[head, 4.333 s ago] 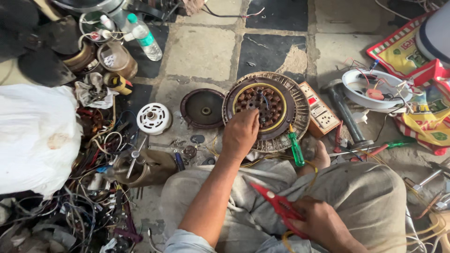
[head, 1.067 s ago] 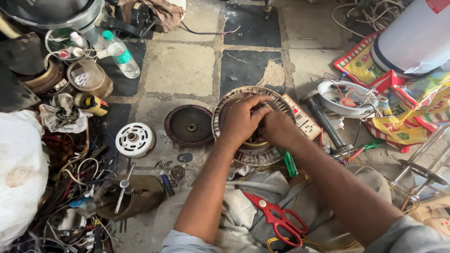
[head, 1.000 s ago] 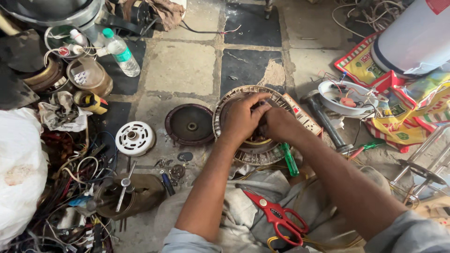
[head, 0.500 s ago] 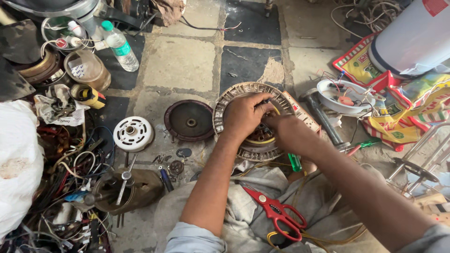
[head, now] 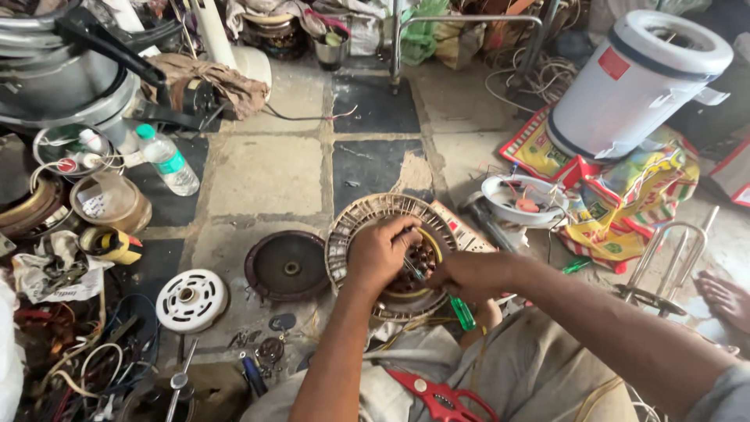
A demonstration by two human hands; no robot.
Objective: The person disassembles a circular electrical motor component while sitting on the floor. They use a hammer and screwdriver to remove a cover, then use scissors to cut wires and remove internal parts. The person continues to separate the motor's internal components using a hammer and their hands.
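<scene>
A round ceiling-fan motor (head: 361, 227) with a slotted rim and copper windings lies on the tiled floor in front of my knees. My left hand (head: 380, 254) rests on its middle, fingers bent over the windings. My right hand (head: 467, 275) is beside it, gripping a green-handled screwdriver (head: 462, 311) whose metal shaft points into the motor centre under my left fingers. Red-handled scissors (head: 437, 398) lie on my lap.
A dark round motor cover (head: 287, 266) and a white round disc (head: 191, 300) lie left of the motor. A plastic bottle (head: 166, 160), tape rolls and tangled wires crowd the left side. A white cylindrical appliance (head: 634, 82) and a white bowl-shaped part (head: 523, 198) sit to the right.
My right hand came up from my lap to the motor with the screwdriver. The view has tilted up, showing more of the floor beyond. Both hands stay on the motor centre.
</scene>
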